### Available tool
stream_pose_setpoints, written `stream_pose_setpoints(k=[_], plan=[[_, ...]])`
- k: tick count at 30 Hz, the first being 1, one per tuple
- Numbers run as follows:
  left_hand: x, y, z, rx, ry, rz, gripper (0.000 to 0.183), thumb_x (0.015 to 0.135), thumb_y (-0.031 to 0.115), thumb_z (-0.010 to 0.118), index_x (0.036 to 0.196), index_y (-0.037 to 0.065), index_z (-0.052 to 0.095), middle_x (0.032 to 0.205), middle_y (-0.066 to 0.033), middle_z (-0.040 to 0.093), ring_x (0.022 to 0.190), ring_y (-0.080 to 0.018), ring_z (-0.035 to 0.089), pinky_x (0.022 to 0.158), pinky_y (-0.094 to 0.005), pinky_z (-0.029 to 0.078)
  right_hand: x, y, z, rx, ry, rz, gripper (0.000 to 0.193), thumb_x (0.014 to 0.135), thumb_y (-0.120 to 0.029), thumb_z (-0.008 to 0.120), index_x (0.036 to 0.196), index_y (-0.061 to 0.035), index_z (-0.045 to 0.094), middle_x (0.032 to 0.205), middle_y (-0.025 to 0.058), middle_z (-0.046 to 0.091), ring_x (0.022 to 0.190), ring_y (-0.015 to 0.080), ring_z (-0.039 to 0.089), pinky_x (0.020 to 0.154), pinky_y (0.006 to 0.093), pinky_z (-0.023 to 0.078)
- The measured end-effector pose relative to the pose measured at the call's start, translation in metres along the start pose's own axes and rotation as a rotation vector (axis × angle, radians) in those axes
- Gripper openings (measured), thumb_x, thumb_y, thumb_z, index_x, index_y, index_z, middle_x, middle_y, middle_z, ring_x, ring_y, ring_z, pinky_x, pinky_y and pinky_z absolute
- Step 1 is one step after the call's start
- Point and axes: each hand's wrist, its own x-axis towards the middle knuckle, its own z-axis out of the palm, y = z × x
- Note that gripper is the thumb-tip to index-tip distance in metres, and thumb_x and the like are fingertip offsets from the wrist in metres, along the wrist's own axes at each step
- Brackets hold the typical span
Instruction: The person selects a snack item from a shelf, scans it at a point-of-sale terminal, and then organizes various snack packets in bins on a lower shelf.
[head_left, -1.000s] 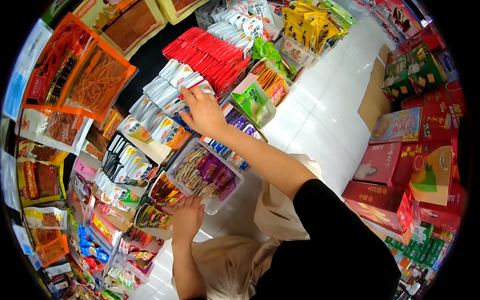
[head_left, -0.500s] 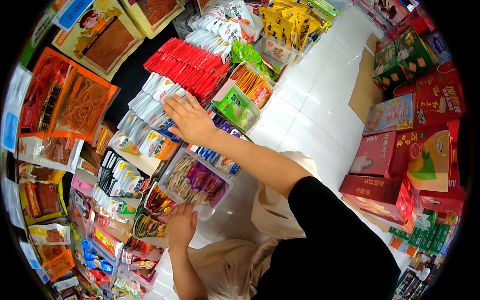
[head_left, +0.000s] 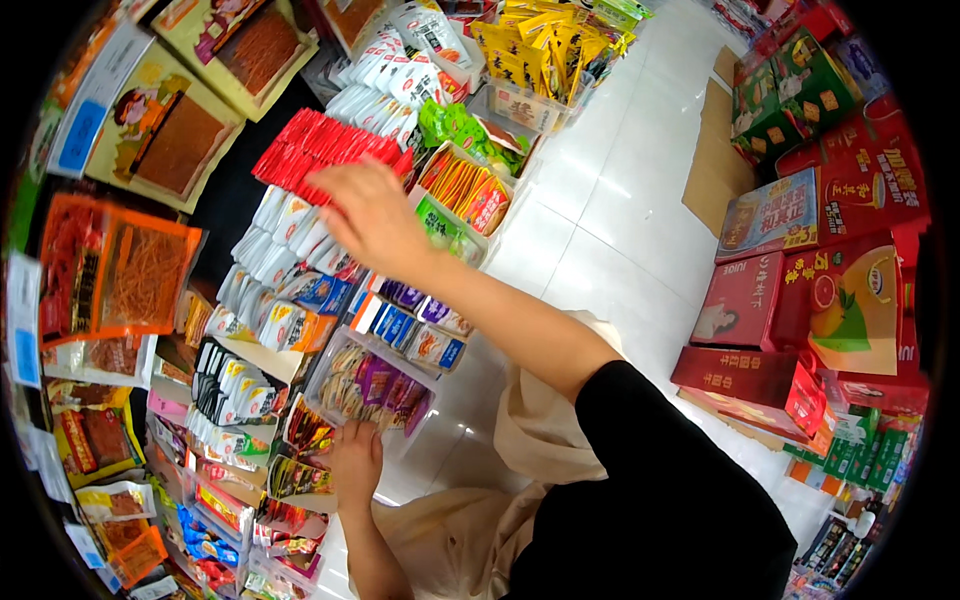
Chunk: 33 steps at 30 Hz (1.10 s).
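My right hand [head_left: 375, 222] hovers over the rows of small snack packets, its fingers loosely bent and slightly blurred, with nothing seen in them. Beneath and beyond it lie red packets [head_left: 300, 152], packed in a tight row. White packets [head_left: 285, 230] stand in rows just below its fingertips. My left hand [head_left: 357, 462] rests low at the display's front edge, fingers together and lightly bent, with no item seen in it. It is nearest the clear plastic bin [head_left: 425, 405] of purple and pale packets and a carton of dark packets [head_left: 300, 478].
Yellow packets [head_left: 540, 50] fill a bin at the far end. Orange packets [head_left: 465, 192] stand in a box right of my right hand. Larger bags [head_left: 150, 275] hang at the left. Across the tiled floor [head_left: 590, 210], red cartons [head_left: 745, 300] are stacked at the right.
My right hand has lifted off the white packets and moved toward the red ones. The view has shifted slightly; my left hand stays by the bin.
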Motion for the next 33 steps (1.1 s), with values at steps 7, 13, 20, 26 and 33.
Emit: stream_pose_setpoints(k=[7, 13, 20, 26, 33], plan=[[-0.007, 0.015, 0.020, 0.041, 0.125, -0.068, 0.016, 0.076, 0.008, 0.060, 0.093, 0.006, 0.059, 0.100, -0.0147, 0.050, 0.090, -0.0351, 0.046, 0.078, -0.0447, 0.040, -0.015, 0.146, -0.058, -0.599, 0.117, 0.640, 0.038, 0.079, -0.012, 0.054, 0.116, -0.0024, 0.056, 0.125, 0.0189, 0.049, 0.122, 0.0368, 0.039, 0.105, 0.0512, 0.023], [0.002, 0.021, 0.030, 0.117, 0.112, -0.170, 0.015, 0.076, 0.010, 0.060, 0.090, 0.008, 0.059, 0.097, -0.0153, 0.049, 0.090, -0.0357, 0.045, 0.079, -0.0466, 0.038, -0.034, 0.193, -0.086, -0.693, -0.528, 0.847, 0.032, 0.076, -0.012, 0.053, 0.103, -0.0031, 0.067, 0.142, 0.0129, 0.038, 0.136, 0.0381, 0.022, 0.108, 0.0613, 0.003], [0.010, 0.019, 0.032, 0.089, 0.117, -0.248, 0.010, 0.075, 0.014, 0.062, 0.083, 0.009, 0.060, 0.095, -0.0139, 0.052, 0.093, -0.0354, 0.046, 0.081, -0.0463, 0.036, -0.040, 0.214, -0.081, -0.652, -0.548, 0.831, 0.031, 0.079, -0.012, 0.049, 0.102, -0.0017, 0.067, 0.141, 0.0084, 0.040, 0.138, 0.0364, 0.020, 0.105, 0.0641, -0.007], [0.016, 0.013, 0.037, 0.057, 0.141, -0.236, 0.013, 0.070, 0.013, 0.066, 0.078, 0.007, 0.058, 0.093, -0.0154, 0.050, 0.088, -0.0352, 0.047, 0.076, -0.0452, 0.040, -0.031, 0.229, -0.067, -0.565, -0.230, 0.939, 0.035, 0.090, -0.021, 0.044, 0.113, -0.0002, 0.060, 0.135, 0.0096, 0.046, 0.133, 0.0369, 0.029, 0.105, 0.0658, 0.001], [0.021, 0.005, 0.046, -0.057, 0.124, -0.307, 0.020, 0.069, 0.015, 0.070, 0.071, 0.002, 0.054, 0.092, -0.0178, 0.050, 0.087, -0.0375, 0.051, 0.075, -0.0448, 0.043, -0.017, 0.241, -0.067, -0.523, 0.238, 0.871, 0.033, 0.094, -0.026, 0.042, 0.105, -0.0027, 0.063, 0.118, 0.0083, 0.055, 0.119, 0.0273, 0.044, 0.107, 0.0611, 0.003]])
